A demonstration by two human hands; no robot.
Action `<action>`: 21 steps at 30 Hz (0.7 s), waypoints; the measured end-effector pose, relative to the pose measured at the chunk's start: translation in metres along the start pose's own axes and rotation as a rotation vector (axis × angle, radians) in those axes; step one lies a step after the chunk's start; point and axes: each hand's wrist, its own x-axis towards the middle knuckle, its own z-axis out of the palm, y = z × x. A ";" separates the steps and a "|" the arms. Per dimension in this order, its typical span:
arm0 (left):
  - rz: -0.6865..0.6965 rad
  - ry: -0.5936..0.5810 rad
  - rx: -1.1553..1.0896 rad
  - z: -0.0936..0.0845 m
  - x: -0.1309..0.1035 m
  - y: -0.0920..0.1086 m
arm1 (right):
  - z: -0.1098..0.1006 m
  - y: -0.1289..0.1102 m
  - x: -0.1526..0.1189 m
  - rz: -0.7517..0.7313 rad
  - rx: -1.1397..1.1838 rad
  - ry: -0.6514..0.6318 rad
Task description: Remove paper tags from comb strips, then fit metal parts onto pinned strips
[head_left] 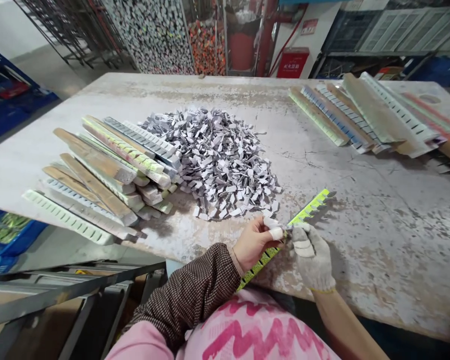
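Note:
A bright yellow-green slotted strip (pixel 310 209) lies slantwise at the table's near edge, with dark notches along its side. Over its middle, my left hand (pixel 253 244) is closed in a pinch, white coverings on its thumb and fingertip. My right hand (pixel 312 255), in a white knitted glove, meets it there with fingers curled in at the strip. Whatever small piece sits between the fingertips is too small and hidden to name. Just beyond the hands spreads a big heap of small whitish-grey flat pieces (pixel 225 160).
Slotted strips and brown slats (pixel 108 175) are stacked left of the heap. More strips (pixel 367 115) lie at the back right of the worn table (pixel 277 97). Blue crates (pixel 11 235) and a metal frame (pixel 60 295) stand at lower left; a red box (pixel 293 62) is behind.

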 end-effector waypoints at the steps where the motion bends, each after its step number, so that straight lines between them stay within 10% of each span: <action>1: -0.025 -0.019 -0.008 -0.001 -0.002 -0.002 | -0.002 -0.002 0.001 -0.040 -0.044 -0.025; 13: 0.320 -0.205 0.996 -0.019 -0.017 0.011 | -0.023 -0.024 -0.007 0.004 -0.199 -0.197; 21: 0.372 -0.480 0.984 -0.002 -0.032 0.004 | -0.042 -0.013 -0.030 -0.229 -0.438 -0.271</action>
